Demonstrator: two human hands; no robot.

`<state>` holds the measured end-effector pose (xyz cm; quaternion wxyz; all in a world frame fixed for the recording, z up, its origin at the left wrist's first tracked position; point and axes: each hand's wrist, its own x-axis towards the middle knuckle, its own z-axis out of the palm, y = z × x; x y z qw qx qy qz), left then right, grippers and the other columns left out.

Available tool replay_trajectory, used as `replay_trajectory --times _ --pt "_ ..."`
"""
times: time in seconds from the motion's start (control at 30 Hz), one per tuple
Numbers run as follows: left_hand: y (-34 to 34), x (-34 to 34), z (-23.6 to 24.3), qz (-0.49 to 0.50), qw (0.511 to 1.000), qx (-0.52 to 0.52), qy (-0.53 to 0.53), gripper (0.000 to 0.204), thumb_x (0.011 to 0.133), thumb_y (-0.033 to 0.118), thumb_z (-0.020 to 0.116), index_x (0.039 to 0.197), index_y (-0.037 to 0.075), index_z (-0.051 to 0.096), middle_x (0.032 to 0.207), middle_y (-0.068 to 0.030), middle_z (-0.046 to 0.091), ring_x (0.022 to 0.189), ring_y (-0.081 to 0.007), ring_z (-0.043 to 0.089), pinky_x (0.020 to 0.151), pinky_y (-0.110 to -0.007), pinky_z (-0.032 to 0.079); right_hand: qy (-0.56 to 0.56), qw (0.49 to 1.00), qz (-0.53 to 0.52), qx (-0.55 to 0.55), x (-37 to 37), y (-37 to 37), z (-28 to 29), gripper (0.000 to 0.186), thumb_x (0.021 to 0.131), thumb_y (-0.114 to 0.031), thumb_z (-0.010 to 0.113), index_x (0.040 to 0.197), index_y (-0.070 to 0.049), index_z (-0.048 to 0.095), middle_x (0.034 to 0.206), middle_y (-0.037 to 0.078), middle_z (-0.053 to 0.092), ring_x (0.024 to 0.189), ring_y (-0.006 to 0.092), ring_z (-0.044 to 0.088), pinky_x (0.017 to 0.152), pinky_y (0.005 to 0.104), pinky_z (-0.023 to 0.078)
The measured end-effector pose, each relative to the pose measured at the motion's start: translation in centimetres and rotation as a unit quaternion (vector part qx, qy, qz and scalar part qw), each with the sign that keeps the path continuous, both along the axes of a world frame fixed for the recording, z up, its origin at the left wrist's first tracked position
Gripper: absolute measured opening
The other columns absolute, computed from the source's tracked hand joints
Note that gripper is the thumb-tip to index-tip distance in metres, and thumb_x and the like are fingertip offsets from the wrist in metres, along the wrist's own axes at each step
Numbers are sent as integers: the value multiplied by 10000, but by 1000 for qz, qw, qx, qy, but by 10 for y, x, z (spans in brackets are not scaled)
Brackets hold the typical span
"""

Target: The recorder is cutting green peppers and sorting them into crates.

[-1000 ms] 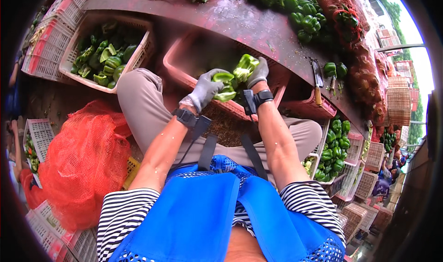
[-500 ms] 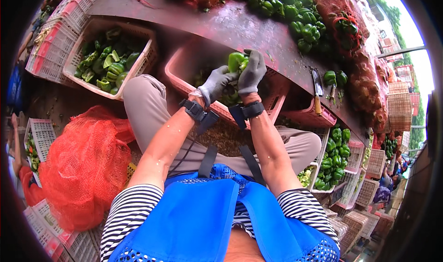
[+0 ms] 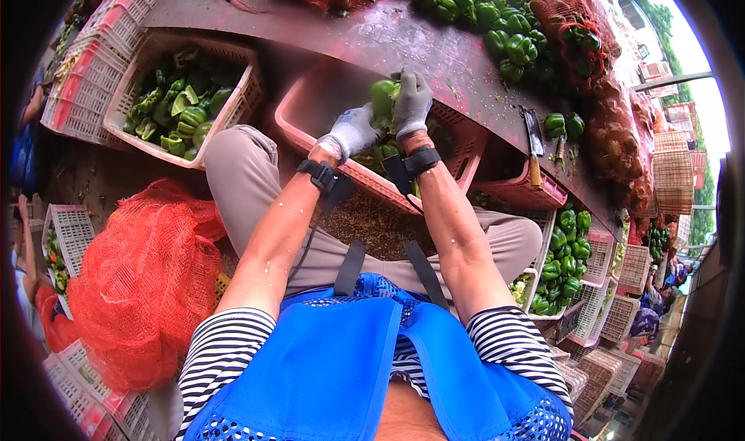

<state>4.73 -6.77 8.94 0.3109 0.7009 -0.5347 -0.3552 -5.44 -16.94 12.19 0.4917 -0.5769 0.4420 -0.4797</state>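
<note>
Both my hands wear grey gloves and meet over a pink plastic crate (image 3: 299, 103) in front of my crossed legs. Between them is a green bell pepper (image 3: 382, 98). My left hand (image 3: 357, 130) has its fingers closed on the pepper's lower left side. Around its right side curls my right hand (image 3: 412, 103), its fingertips near the top. The pepper's underside is hidden by the gloves. Below my hands, more green pepper pieces lie in the crate, partly in shadow.
Left stands a pale crate (image 3: 250, 92) of cut peppers, with a red mesh sack (image 3: 147, 278) nearer me. Ahead is a board (image 3: 349, 33) bearing whole peppers (image 3: 504, 33) and a knife (image 3: 534, 142). Another crate of whole peppers (image 3: 564, 266) stands at my right.
My hands have shifted slightly left with the pepper. The left hand has turned, showing more of the back of its glove.
</note>
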Motion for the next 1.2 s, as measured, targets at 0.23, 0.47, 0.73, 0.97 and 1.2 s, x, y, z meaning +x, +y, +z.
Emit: replay_trajectory --times 0.23,0.47,0.73,0.97,1.2 --pt "12 24 -13 79 975 -135 155 773 849 111 836 1529 111 469 1157 -105 708 1025 -213 682 924 -331 549 66 988 49 -130 5 7 72 348 994 -340 635 1092 -15 714 964 181 732 915 258 710 848 362 540" --pt "4 -8 17 87 993 -74 -22 362 936 212 716 1250 39 665 1030 -204 756 929 -409 739 774 -489 590 429 868 237 -78 -53 49 95 415 926 -372 676 1257 -124 714 1110 193 756 1031 393 729 939 485 570" --pt "-3 -116 78 -150 938 -127 285 950 883 -85 686 1687 163 245 1557 -151 498 1052 -142 632 879 -272 561 374 921 31 -101 -246 54 137 363 857 -308 731 1170 -123 742 1077 177 744 988 372 717 891 439 570" --pt "-12 -118 41 -240 954 -31 179 577 1022 84 659 1570 156 495 1373 -99 639 921 -82 591 780 -228 506 541 766 -343 -56 -610 228 169 373 921 -280 715 1242 -89 716 1264 164 698 1155 300 687 984 400 547" --pt "-7 -133 3 -247 945 73 203 507 1056 111 623 1546 80 499 1297 -50 637 842 -62 553 707 -216 486 700 531 -375 296 -743 431 40 484 927 -378 641 1327 -106 656 1355 265 631 1256 432 615 1051 474 494"
